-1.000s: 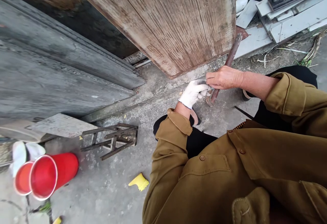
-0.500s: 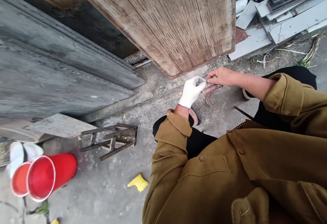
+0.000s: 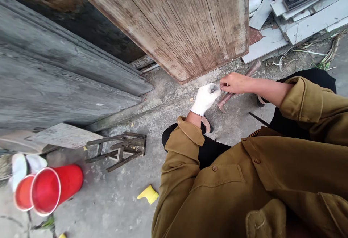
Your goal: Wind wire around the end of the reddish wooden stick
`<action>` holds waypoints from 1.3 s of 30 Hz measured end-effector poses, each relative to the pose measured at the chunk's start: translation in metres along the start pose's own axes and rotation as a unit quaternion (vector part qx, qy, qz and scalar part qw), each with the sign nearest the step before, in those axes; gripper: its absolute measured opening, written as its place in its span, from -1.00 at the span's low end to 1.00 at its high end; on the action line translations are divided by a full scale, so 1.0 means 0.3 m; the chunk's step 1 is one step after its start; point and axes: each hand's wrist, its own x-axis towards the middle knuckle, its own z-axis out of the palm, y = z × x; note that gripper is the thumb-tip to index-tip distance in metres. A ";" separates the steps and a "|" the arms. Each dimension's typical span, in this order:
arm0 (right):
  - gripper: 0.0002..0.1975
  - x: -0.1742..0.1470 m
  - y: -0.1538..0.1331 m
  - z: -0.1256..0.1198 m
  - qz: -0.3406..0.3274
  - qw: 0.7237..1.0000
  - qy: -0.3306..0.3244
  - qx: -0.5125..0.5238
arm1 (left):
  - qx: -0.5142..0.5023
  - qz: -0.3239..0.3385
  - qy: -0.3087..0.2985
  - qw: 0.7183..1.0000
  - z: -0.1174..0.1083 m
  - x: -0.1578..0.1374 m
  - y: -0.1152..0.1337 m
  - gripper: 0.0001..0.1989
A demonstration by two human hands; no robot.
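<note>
My left hand wears a white glove, its thumb and fingers closed in a pinch. Bare and also pinched, my right hand meets it fingertip to fingertip. Whatever lies between the fingertips is too small to make out. Below my right hand, a reddish-brown stick with a bent end runs slantwise; my hand and wrist cover its middle. I cannot tell whether the hand touches it. Just beyond both hands is the lower edge of a weathered plank wooden panel.
Grey boards stand at left, near a small wooden stool lying on its side. Red buckets and a yellow scrap lie on the concrete floor. Stacked tiles are at upper right.
The stick's long part now shows on both sides of my right hand; earlier only its bent end was clear. My right fingers are drawn together more. Both hands stay in nearly the same place.
</note>
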 end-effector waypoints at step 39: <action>-0.87 -0.019 0.063 -0.007 0.085 0.926 -0.089 0.357 | -0.056 0.087 -0.020 0.994 -0.014 0.001 -0.005 -0.83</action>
